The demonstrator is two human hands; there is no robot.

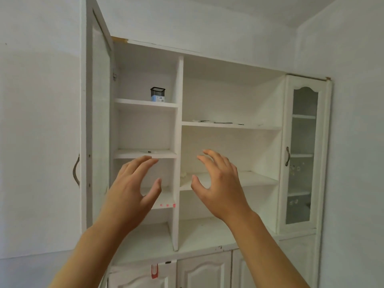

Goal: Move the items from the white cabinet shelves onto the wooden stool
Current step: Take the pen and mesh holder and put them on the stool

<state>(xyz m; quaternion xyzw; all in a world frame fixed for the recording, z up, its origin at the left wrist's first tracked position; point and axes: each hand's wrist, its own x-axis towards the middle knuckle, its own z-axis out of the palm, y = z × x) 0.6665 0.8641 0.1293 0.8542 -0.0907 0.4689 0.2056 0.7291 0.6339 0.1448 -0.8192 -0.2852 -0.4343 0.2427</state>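
Hands raised side by side before a tall white wooden cabinet (178,142) with open shelves. Left hand (133,188) and right hand (218,183) both hold nothing, fingers spread and loosely curved, thumbs facing each other. Well above them, on the top left shelf, stands a small black mesh container with a blue-and-white box inside (157,94). Flat, thin items (216,122), too small to identify, lie on the upper middle shelf. At right, a closed glass-panelled cabinet door (302,152).
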